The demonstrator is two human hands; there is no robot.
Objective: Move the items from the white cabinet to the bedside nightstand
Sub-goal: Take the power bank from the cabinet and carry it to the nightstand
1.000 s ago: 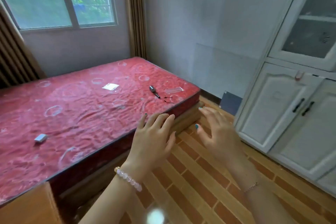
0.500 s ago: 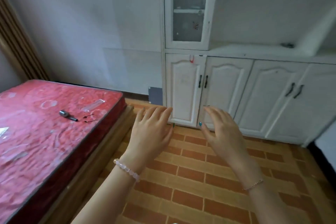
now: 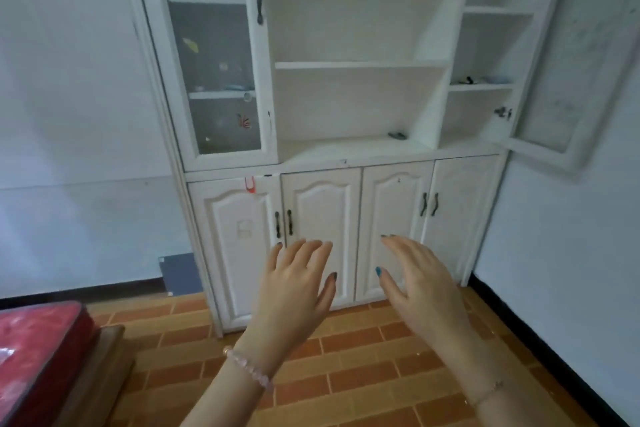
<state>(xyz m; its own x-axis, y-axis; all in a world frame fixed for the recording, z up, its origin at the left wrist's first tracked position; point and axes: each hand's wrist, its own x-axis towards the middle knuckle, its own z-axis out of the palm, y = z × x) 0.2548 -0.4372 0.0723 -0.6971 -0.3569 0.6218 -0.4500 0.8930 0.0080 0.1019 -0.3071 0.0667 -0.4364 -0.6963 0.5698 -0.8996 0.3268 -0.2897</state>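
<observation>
Dark item (image 3: pixel 397 135) beyond right hand (image 3: pixel 422 284)

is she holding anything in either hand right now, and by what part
Nothing is held. The left hand and the right hand are both open with fingers spread, raised in front of the white cabinet and touching nothing.

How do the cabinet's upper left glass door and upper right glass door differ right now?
The upper left glass door is closed; the upper right glass door stands swung open. The left door lies flush with the white cabinet front; the right door angles out into the room. Both are white-framed with glass panes.
</observation>
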